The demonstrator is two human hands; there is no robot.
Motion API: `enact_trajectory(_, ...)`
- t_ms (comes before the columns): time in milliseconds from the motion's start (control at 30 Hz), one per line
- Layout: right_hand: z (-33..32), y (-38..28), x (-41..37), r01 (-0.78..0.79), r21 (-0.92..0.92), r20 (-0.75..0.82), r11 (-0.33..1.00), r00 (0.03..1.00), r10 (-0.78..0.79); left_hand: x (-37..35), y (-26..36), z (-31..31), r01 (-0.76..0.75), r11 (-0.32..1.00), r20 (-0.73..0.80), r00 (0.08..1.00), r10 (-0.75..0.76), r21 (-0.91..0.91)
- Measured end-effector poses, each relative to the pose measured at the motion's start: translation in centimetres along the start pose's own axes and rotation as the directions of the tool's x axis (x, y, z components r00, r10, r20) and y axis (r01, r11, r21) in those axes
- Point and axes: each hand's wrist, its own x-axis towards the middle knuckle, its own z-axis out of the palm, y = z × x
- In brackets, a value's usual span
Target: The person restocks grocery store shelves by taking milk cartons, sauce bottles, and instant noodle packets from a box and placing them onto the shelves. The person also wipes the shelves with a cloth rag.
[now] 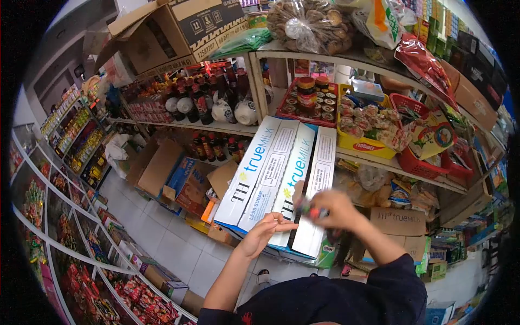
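Note:
White TH true MILK cartons lie side by side in front of the shelf, with a dark gap between the right-hand flaps. My left hand is over the lower part of the boxes, fingers stretched towards the gap, holding nothing. To its right, above the rightmost white flap, my right hand is closed around a small dark and red object, blurred by motion. What that object is cannot be made out.
Dark sauce bottles fill the shelf behind. A red tray of jars, a yellow nabati box and a red basket stand right of them. Open cardboard boxes sit on the floor at left, beside a curved rack of packets.

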Motion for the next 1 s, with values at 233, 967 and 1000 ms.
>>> enact_trajectory(233, -0.5, 0.7, 1.1, -0.107, -0.071, -0.054, 0.992, 0.993, 0.103, 0.1, 0.4, 0.4, -0.017, 1.0, -0.013, 1.0, 0.017, 0.002)
enact_trajectory(967, 0.1, -1.3, 0.6, -0.091, -0.211, 0.216, 0.973, 0.967, 0.137, 1.2, -0.9, 1.8, 0.171, 0.731, -0.181, 0.981, -0.066, 0.661)
enact_trajectory(1000, -0.1, -2.5, -0.2, -0.066, -0.199, 0.262, 0.978, 0.958, 0.118, 1.3, -1.3, 1.9, 0.205, 0.611, -0.207, 0.976, -0.068, 0.765)
